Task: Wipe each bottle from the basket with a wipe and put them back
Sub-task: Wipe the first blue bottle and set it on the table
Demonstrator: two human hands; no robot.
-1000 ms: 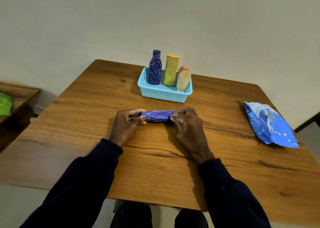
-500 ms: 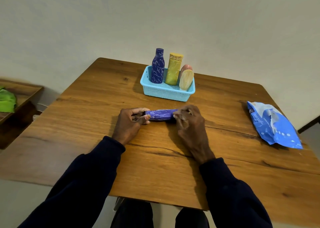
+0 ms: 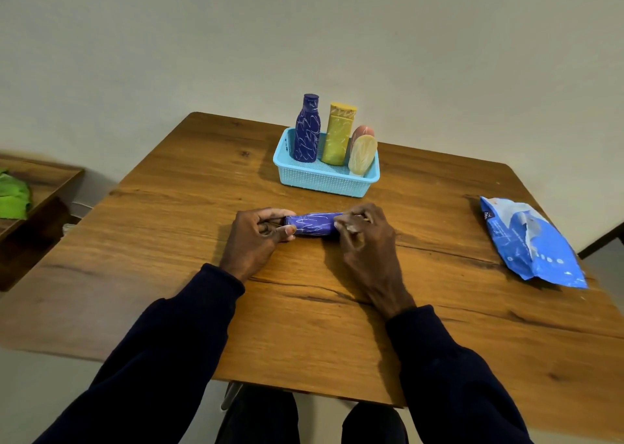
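A purple bottle (image 3: 312, 223) with white scribbles lies on its side on the wooden table (image 3: 189, 214), in front of the light blue basket (image 3: 324, 182). My left hand (image 3: 256, 237) grips its left end between thumb and fingers. Around its right end curl the fingers of my right hand (image 3: 363, 237); a wipe is not plainly visible there. In the basket stand a dark blue bottle (image 3: 307, 129) and a yellow bottle (image 3: 337, 133), with a pale yellow bottle (image 3: 362, 155) and a pink one (image 3: 363, 130) leaning at the right.
A blue pack of wipes (image 3: 530, 241) lies near the table's right edge. To the left stands a lower wooden shelf (image 3: 37, 187) with a green cloth (image 3: 11, 197) on it. A plain wall rises behind the table.
Both hands and the purple bottle stay in the same place on the table; only the camera has shifted slightly.
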